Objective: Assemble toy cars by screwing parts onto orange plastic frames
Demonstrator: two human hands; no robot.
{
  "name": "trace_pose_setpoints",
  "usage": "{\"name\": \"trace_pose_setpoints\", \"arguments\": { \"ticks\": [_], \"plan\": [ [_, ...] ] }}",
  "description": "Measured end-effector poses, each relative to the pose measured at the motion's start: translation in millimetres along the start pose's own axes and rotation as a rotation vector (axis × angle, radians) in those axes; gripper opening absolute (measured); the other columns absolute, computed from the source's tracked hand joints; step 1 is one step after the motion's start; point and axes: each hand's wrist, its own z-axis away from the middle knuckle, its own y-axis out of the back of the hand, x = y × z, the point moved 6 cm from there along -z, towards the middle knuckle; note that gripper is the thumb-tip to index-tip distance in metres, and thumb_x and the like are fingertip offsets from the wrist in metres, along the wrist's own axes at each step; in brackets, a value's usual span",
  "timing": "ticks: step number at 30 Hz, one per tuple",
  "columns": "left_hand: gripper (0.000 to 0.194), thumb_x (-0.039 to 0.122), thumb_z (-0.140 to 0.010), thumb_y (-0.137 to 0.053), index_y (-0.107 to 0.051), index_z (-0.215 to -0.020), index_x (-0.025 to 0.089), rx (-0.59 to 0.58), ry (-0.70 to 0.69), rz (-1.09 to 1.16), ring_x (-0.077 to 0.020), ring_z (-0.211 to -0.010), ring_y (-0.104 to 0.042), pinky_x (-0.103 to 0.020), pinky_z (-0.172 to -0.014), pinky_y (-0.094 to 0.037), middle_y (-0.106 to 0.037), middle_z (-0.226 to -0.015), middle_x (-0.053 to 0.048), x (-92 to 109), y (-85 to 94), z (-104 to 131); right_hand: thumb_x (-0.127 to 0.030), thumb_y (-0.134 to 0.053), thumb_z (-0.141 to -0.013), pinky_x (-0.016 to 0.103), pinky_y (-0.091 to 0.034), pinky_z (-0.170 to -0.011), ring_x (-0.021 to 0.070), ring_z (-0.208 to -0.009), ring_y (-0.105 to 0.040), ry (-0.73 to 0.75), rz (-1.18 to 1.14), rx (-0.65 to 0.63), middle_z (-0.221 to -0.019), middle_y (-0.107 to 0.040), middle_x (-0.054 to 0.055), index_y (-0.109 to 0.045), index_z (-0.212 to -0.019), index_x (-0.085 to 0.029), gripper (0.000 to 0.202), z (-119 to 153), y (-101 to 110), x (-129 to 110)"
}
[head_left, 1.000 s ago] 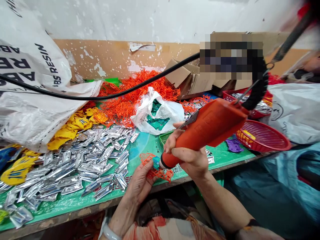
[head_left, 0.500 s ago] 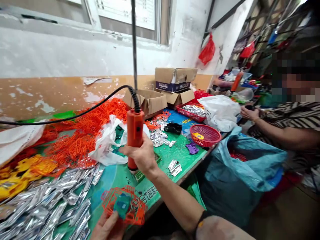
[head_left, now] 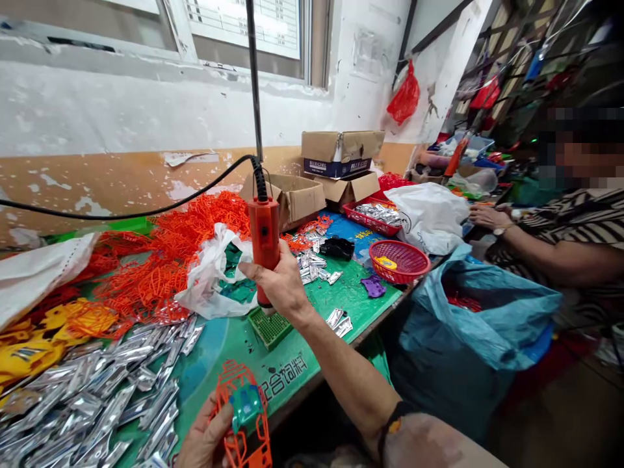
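Note:
My left hand [head_left: 209, 429], at the lower edge, grips an orange plastic frame [head_left: 260, 432] with thin open bars. A shiny green plastic piece [head_left: 246, 404] sits against the frame, under my thumb. My right hand [head_left: 285, 283] is wrapped around an upright orange-red electric screwdriver [head_left: 264, 234], with a black cable at its top. The screwdriver's lower end is over a small green gridded tray [head_left: 270, 329]; whether it touches the tray I cannot tell. Beside it stands a white plastic bag [head_left: 205, 286] with green pieces inside.
Silvery metal strips [head_left: 97, 396] cover the table's left side, near yellow parts [head_left: 34, 351] and a heap of orange frames [head_left: 160, 260]. A red basket [head_left: 407, 266], a purple part [head_left: 374, 286] and cardboard boxes [head_left: 297, 201] lie further off. A blue sack [head_left: 487, 325] stands right; a co-worker [head_left: 560, 240] sits beyond.
My right hand and the screwdriver have risen slightly, uncovering more of the green tray. My left hand has turned the orange frame with its green piece more upright.

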Motion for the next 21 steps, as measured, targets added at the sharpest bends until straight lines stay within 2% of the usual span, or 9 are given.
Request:
{"name": "trace_pose_setpoints", "arguments": {
  "ticks": [5,9,11,13,16,18,21],
  "plan": [
    [0.056,0.022,-0.056,-0.087,-0.070,-0.108,0.033,-0.041,-0.025,-0.007,-0.0320,-0.069,-0.075,-0.037,-0.053,-0.062,-0.077,-0.069,0.000,-1,6.1,-3,-0.049,-0.067,-0.076,0.029,-0.049,-0.072,0.0159,-0.080,-0.058,0.043,0.026,-0.115,-0.096,-0.062,0.000,-0.052,-0.122,-0.025,0.054,-4,25,7],
    [0.047,0.022,-0.061,-0.086,-0.070,-0.105,0.024,-0.013,-0.068,0.045,-0.0240,-0.062,-0.074,-0.030,-0.056,-0.062,-0.075,-0.067,0.001,2,11.1,-5,-0.054,-0.052,-0.084,0.028,-0.050,-0.067,0.0166,-0.083,-0.062,-0.053,0.138,-0.061,-0.105,-0.065,0.006,-0.056,-0.116,-0.021,0.046,-9,65,30],
    [0.041,0.022,-0.064,-0.084,-0.070,-0.102,0.022,-0.010,-0.072,0.064,-0.0220,-0.061,-0.074,-0.028,-0.056,-0.061,-0.075,-0.068,0.001,2,10.6,-6,-0.051,-0.053,-0.083,0.027,-0.049,-0.065,0.0158,-0.080,-0.061,-0.086,0.235,-0.035,-0.098,-0.066,0.006,-0.059,-0.109,-0.018,0.042,-7,87,40],
    [0.035,0.020,-0.067,-0.082,-0.070,-0.101,0.021,-0.006,-0.067,0.074,-0.0216,-0.063,-0.074,-0.028,-0.056,-0.062,-0.076,-0.072,0.000,2,9.3,-6,-0.047,-0.057,-0.081,0.027,-0.047,-0.063,0.0149,-0.073,-0.059,-0.108,0.334,-0.061,-0.086,-0.066,0.003,-0.063,-0.099,-0.017,0.036,2,105,46],
    [0.030,0.017,-0.074,-0.076,-0.069,-0.102,0.021,0.031,-0.056,0.097,-0.0200,-0.067,-0.074,-0.028,-0.060,-0.063,-0.078,-0.081,-0.001,0,9.4,-6,-0.037,-0.061,-0.078,0.027,-0.045,-0.063,0.0140,-0.066,-0.057,-0.135,0.523,-0.165,-0.072,-0.065,0.000,-0.068,-0.083,-0.017,0.022,24,127,52],
    [0.030,0.016,-0.077,-0.073,-0.068,-0.107,0.020,0.054,-0.044,0.110,-0.0200,-0.069,-0.075,-0.029,-0.063,-0.064,-0.078,-0.087,-0.002,-1,10.4,-6,-0.030,-0.060,-0.078,0.028,-0.043,-0.064,0.0145,-0.066,-0.057,-0.147,0.665,-0.243,-0.068,-0.065,0.000,-0.069,-0.076,-0.017,0.015,39,141,56],
    [0.035,0.016,-0.080,-0.069,-0.067,-0.115,0.019,0.044,-0.026,0.107,-0.0226,-0.075,-0.076,-0.031,-0.065,-0.064,-0.079,-0.091,-0.005,-4,10.6,-9,-0.020,-0.059,-0.076,0.029,-0.043,-0.070,0.0166,-0.073,-0.059,-0.155,0.863,-0.360,-0.074,-0.066,0.002,-0.070,-0.074,-0.018,0.012,59,156,61]
  ]
}}
